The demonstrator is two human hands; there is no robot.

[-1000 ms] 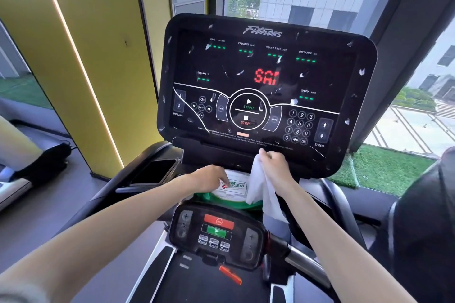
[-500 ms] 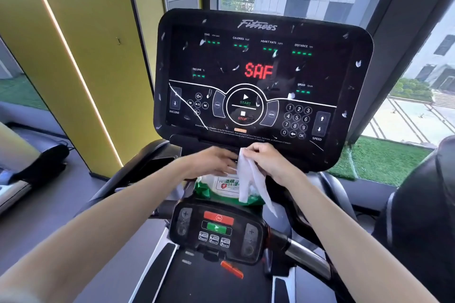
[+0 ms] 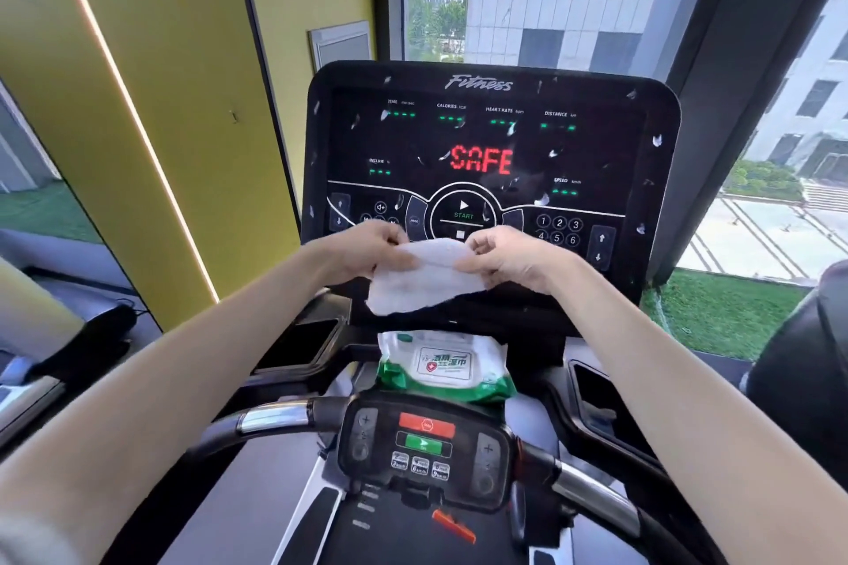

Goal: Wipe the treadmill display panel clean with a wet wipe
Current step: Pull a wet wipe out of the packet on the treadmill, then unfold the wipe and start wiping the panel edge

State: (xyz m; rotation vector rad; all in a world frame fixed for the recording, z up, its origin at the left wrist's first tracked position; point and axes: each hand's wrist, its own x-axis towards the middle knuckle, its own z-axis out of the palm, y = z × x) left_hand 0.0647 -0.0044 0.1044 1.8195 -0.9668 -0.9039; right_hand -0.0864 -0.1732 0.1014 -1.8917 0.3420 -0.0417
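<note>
Two grips now close on the wet wipe [image 3: 426, 280]: the left hand [image 3: 371, 255] has left the pack [image 3: 443, 365] to join the right hand [image 3: 509, 259], each pinching one end and spreading it flat. Lifted clear of the pack, it hangs before the lower edge of the speckled display panel [image 3: 486, 128], so wiping can probably begin.
</note>
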